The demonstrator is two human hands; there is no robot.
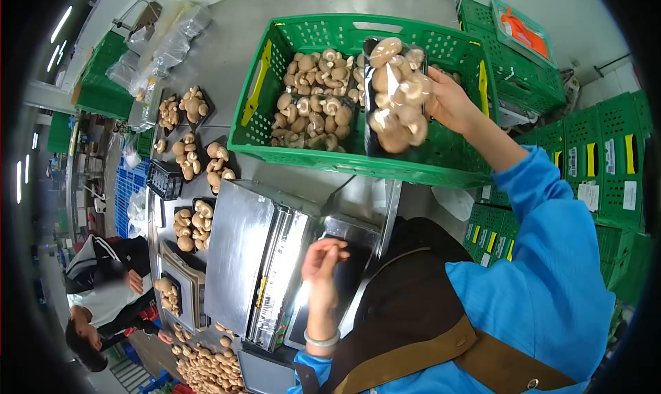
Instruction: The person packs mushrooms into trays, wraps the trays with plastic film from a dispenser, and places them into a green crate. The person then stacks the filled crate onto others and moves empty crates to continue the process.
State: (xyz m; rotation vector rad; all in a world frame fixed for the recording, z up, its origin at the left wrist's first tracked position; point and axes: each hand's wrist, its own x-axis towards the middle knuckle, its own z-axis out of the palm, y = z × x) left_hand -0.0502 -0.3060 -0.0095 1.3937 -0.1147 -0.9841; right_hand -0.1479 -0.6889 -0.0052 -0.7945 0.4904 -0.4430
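Observation:
My right hand (450, 103) grips the right edge of a film-wrapped tray of mushrooms (396, 98). The black tray is tilted up on edge over the green crate (330, 158), its clear film shining. Several more packs of mushrooms (313, 115) lie in the crate's left half. My left hand (323, 258), with a bracelet at the wrist, hovers above the dark plate of the wrapping machine (241, 256). Its fingers are curled in toward the thumb, and I see nothing in them.
Several unwrapped mushroom trays (193, 225) stand left of the machine, one on a scale (189, 291). Loose mushrooms (206, 366) are heaped at the lower left. A co-worker (110, 284) is at the far left. Green crates (599, 160) are stacked on the right.

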